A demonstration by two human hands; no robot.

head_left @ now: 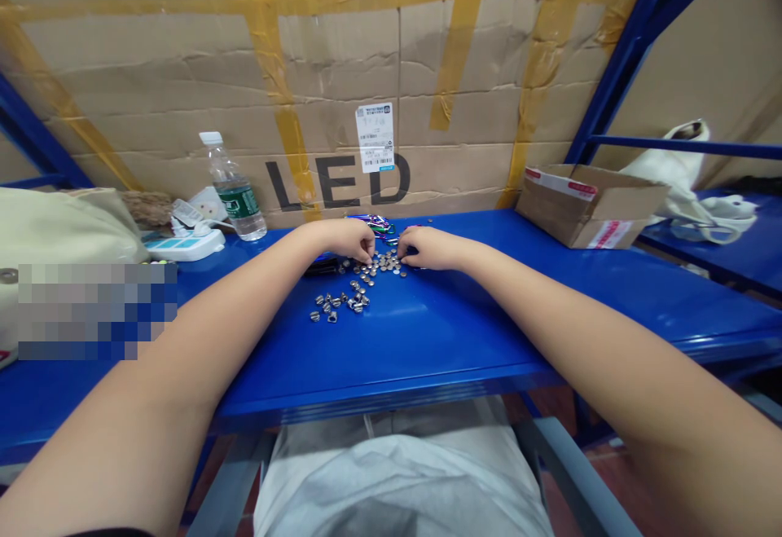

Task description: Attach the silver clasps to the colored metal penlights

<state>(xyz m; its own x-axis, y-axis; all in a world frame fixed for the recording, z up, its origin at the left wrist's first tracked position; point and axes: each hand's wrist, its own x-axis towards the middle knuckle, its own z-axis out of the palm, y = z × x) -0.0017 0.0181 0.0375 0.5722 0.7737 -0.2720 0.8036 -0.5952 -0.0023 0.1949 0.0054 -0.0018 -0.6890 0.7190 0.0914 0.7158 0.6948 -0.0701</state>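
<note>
Head view, forward and down (arm's reach) over blue shelf (428, 341).

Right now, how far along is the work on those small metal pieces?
Looks done: a smaller cluster of metal pieces lies apart, nearer the bench edge. In hand: the left hand and right hand both pick at the main pile. Left: that pile looks the larger, so probably under half done.

Both hands, left hand (351, 239) and right hand (423, 248), touch small silver metal bits (366, 276) on the blue shelf (464, 333); a water bottle (235, 188) stands near.
</note>
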